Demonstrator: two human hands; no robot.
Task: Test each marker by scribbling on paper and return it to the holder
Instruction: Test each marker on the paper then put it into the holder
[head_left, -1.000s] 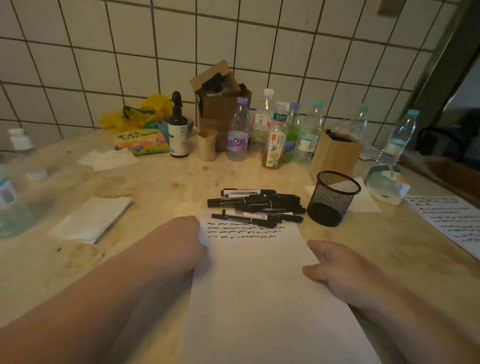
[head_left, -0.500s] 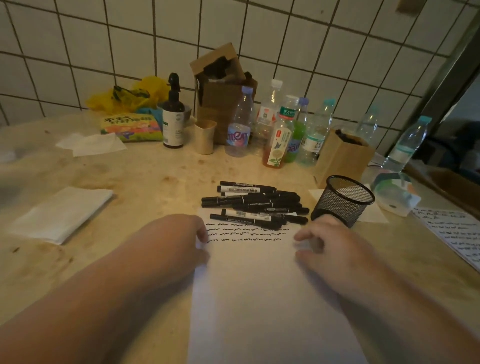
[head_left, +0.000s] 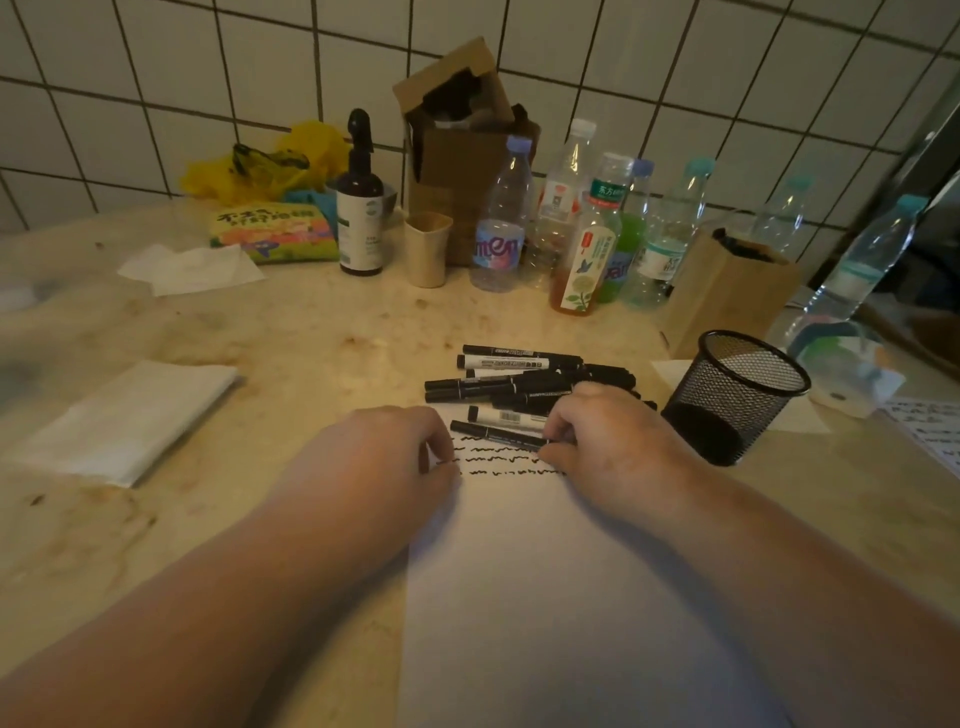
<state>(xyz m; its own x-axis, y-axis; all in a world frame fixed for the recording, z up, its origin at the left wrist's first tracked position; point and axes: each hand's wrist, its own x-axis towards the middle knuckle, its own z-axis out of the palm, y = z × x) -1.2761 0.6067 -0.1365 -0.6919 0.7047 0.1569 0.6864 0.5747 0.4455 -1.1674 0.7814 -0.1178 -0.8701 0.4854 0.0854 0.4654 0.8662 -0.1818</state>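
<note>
A white sheet of paper (head_left: 545, 597) lies on the table in front of me, with three rows of black scribbles (head_left: 498, 460) near its top edge. Just beyond it lies a pile of several black markers (head_left: 519, 374). My right hand (head_left: 602, 441) pinches the right end of the nearest black marker (head_left: 493, 432), which lies along the paper's top edge. My left hand (head_left: 384, 457) rests on the paper's upper left corner with fingers curled down. A black mesh holder (head_left: 737, 395) stands upright to the right of the pile; its inside looks dark.
Several plastic bottles (head_left: 501, 218), a dark spray bottle (head_left: 359, 202), a paper cup (head_left: 427, 247) and brown boxes (head_left: 462, 145) line the tiled back wall. Folded tissues (head_left: 124, 415) lie at the left. A written sheet (head_left: 930, 431) lies at the right edge.
My right hand moved forward from the paper's right edge to the marker pile and took hold of the nearest marker. My left hand stayed on the paper. The camera tilted closer.
</note>
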